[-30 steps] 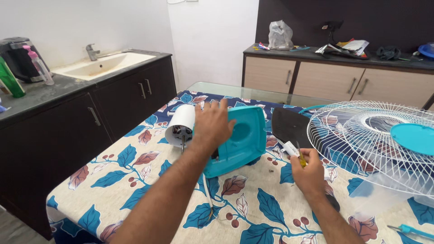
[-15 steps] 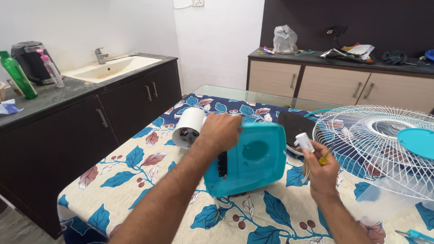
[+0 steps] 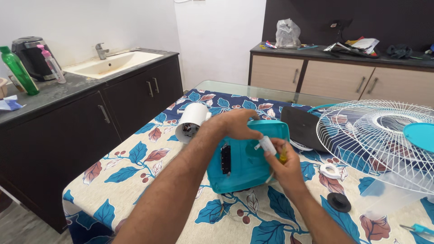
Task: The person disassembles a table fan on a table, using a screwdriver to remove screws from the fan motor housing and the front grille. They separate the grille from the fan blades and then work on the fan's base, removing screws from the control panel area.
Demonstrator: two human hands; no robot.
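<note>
1. Left hand [image 3: 235, 124] grips the top edge of the teal plastic fan housing [image 3: 246, 158], propping it tilted up off the floral-cloth worktop [image 3: 135, 180]. Housing sits mid-worktop, just in front of the person, lower edge resting on the cloth.
2. Right hand [image 3: 285, 167] is closed around a small white cylindrical part [image 3: 266, 144] and a yellow-handled screwdriver [image 3: 283, 156], pressed against the housing face. The tip is hidden, so I can't tell what it engages.
3. Risk: the housing is held by one edge only. A push from the tool could pivot it or slide it on the loose cloth, letting the tip skate and gouge the plastic or jab the left hand's fingers.
4. Risk: two items in one hand. The white part looks pinched by fingertips and could drop and roll off among the leaf pattern.
5. Risk: small loose bits nearby, a white ring [image 3: 330, 171] and a black round cap [image 3: 339, 202], lie close by the right forearm; an elbow sweep could knock them away.
6. Risk: the white wire fan guard [image 3: 375, 144] overhangs just right of the work and could snag a sleeve or tool on withdrawal.
7. The white cylindrical motor cover [image 3: 192, 121] lies on its side behind the left wrist and may roll if bumped.
</note>
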